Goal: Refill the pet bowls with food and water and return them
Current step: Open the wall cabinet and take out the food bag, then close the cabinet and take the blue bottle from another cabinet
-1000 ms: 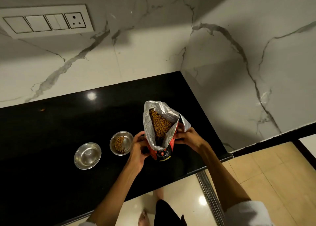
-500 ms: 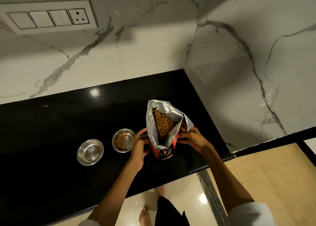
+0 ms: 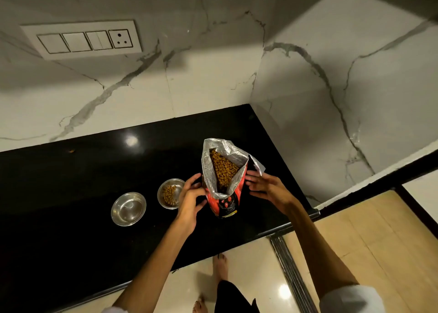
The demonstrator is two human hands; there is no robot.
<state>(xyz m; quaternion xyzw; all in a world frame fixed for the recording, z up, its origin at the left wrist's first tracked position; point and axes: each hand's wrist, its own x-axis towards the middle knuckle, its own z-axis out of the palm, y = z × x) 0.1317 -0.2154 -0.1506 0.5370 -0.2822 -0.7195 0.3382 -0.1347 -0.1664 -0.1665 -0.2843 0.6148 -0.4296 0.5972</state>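
An open pet food bag [image 3: 225, 201], red and black outside and silver inside, stands upright on the black counter [image 3: 71, 218] with brown kibble showing in its mouth. My left hand [image 3: 189, 199] is at the bag's left side and my right hand [image 3: 265, 187] at its right side, both with fingers spread and relaxed, at most lightly touching it. Left of the bag sits a small steel bowl [image 3: 170, 193] holding some kibble. Further left is a second steel bowl [image 3: 128, 208], with no food in it.
Marble walls meet in a corner behind the counter. A white switch panel with a socket [image 3: 83, 39] is on the back wall. The counter's front edge runs just below my forearms, with tiled floor and my bare feet [image 3: 219, 265] beneath.
Both hands have loosened from the bag: earlier they gripped its sides, now the fingers are spread and drawn slightly away. The bag stays upright in the same spot.
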